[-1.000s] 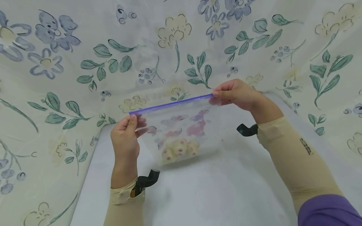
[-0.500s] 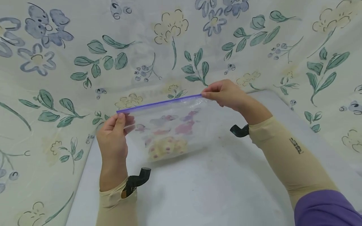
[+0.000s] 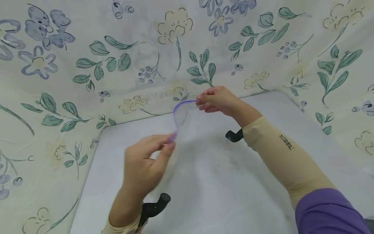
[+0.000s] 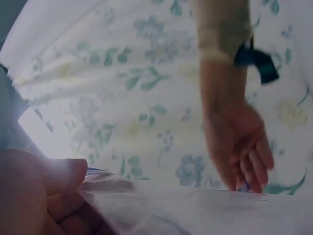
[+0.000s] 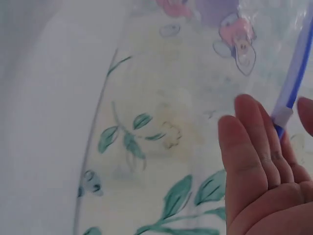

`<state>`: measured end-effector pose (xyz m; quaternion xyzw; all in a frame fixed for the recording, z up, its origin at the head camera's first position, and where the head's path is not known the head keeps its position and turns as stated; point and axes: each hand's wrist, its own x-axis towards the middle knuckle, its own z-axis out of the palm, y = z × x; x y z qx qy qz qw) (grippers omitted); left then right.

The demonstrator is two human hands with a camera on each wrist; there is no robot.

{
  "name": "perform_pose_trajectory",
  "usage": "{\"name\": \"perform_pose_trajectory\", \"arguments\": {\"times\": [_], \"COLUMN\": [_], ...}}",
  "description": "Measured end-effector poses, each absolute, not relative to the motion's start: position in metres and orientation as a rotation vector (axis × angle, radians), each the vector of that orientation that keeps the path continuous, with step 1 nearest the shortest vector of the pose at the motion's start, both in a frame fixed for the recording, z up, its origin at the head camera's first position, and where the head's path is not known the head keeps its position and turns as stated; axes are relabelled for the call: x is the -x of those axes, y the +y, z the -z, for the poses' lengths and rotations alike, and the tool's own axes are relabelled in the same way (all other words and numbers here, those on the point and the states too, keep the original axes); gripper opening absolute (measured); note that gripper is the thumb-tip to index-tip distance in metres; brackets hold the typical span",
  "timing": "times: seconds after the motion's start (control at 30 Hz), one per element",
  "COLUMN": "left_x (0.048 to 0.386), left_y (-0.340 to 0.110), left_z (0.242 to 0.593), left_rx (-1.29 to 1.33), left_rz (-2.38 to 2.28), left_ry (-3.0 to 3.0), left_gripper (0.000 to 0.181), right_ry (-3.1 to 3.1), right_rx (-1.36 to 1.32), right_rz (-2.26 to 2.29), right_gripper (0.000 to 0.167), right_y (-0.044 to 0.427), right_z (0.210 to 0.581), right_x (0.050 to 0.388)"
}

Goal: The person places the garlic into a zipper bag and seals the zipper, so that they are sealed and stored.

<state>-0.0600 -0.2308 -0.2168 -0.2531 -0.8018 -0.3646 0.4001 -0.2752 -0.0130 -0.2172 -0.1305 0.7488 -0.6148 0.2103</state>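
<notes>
Stretched between my hands is a clear zip bag (image 5: 234,39) with a pink and purple print. Its purple zip strip (image 3: 175,113) bends in an S, and in the head view the bag is nearly edge-on. My left hand (image 3: 144,162) pinches the nearer end of the strip between thumb and fingers. My right hand (image 3: 219,100) pinches the far end. A small white slider (image 5: 282,116) sits on the strip by the right fingers. In the left wrist view the clear film (image 4: 220,205) spans the bottom. The cream-coloured contents are hidden now.
A white tabletop (image 3: 233,182) lies under both hands. Behind it hangs a flower-patterned cloth (image 3: 140,42), also spread at the sides. Black bent wrist mounts (image 3: 156,206) stick out from the beige sleeves (image 3: 280,152).
The left hand has swung right and nearer the camera, turning the bag from broadside to edge-on. Its taut strip now curves. The right hand has shifted left, still pinching its end.
</notes>
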Motion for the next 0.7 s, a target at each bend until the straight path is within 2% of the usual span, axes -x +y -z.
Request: {"name": "perform_pose_trajectory", "arguments": {"times": [0.13, 0.37, 0.57, 0.7], "left_x": [0.061, 0.077, 0.088, 0.088], "left_y": [-0.182, -0.112, -0.091, -0.093], "left_z": [0.242, 0.293, 0.323, 0.333], "left_rx": [0.853, 1.074, 1.168, 1.212], "left_rz": [0.726, 0.357, 0.138, 0.032], "left_ry": [-2.236, -2.722, -3.073, -3.116], "left_gripper": [0.023, 0.041, 0.057, 0.064], "right_ry": [2.134, 2.312, 2.51, 2.687], "right_rx": [0.323, 0.302, 0.369, 0.484], "right_rz": [1.578, 1.376, 1.21, 0.984], "right_gripper": [0.022, 0.021, 0.022, 0.025], "right_y": [0.003, 0.036, 0.055, 0.058], "right_z": [0.235, 0.266, 0.305, 0.321], "right_x": [0.28, 0.293, 0.305, 0.297]}}
